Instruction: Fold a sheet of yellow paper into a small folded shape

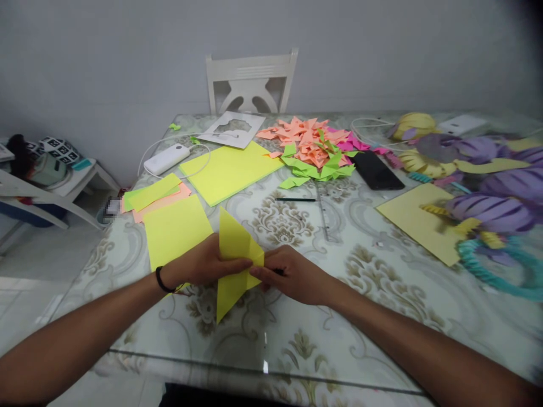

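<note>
A folded sheet of yellow paper [235, 240] is held up over the front of the table, its creased point toward the right. My left hand [203, 261] grips its left side, thumb lying across the front face. At the right point, the thumb and fingers of my right hand [286, 272] pinch the paper. The fingers behind the sheet are partly hidden. Just left of it lies a yellow sheet [176, 229], partly under my left wrist. Farther back rests a stack of yellow and green paper [231, 169].
Behind are a heap of folded orange and green paper pieces [311, 147], a black phone [377, 170], a dark thin stick [296, 199] and a clear ruler [323, 215]. A white power bank [167, 159] with a cable stands left. Purple paper crafts [492, 212] and a teal ring [470, 265] fill the right.
</note>
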The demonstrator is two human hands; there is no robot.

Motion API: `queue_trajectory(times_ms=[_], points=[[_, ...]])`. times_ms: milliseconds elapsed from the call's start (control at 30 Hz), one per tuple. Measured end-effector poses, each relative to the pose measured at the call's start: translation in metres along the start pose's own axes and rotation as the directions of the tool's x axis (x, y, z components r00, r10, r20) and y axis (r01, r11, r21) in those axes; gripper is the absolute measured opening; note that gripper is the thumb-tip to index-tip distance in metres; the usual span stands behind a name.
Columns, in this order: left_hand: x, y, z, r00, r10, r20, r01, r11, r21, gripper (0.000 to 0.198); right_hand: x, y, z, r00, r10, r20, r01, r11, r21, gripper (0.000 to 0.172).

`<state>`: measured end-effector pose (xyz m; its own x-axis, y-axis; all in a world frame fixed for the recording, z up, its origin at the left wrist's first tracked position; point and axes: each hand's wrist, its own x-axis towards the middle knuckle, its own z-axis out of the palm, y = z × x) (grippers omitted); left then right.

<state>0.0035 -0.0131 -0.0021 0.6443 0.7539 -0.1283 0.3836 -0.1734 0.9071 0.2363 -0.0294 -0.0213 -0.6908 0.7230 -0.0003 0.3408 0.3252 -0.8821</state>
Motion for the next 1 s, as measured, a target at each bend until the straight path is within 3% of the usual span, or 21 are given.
queue_trajectory(times_ms=[167,500,1000], points=[[0.0004,0.0019,-0.0002,1.0,0.021,0.019,-0.021,0.999,0.039,0.033,0.0012,-0.0009,-0.0008,1.0,-0.013,0.022,0.012,0.997,0.082,0.06],[-0.0007,0.0004,-0.0032,0.989,0.104,0.108,-0.113,0.99,0.086,0.033,0.0012,-0.0029,-0.0014,0.999,-0.029,0.028,0.028,0.999,0.027,0.065],[-0.0013,0.0004,-0.0043,0.989,0.067,0.134,-0.084,0.988,0.129,0.034,0.0028,-0.0003,-0.0011,0.999,-0.006,0.036,0.004,0.997,0.08,0.052]])
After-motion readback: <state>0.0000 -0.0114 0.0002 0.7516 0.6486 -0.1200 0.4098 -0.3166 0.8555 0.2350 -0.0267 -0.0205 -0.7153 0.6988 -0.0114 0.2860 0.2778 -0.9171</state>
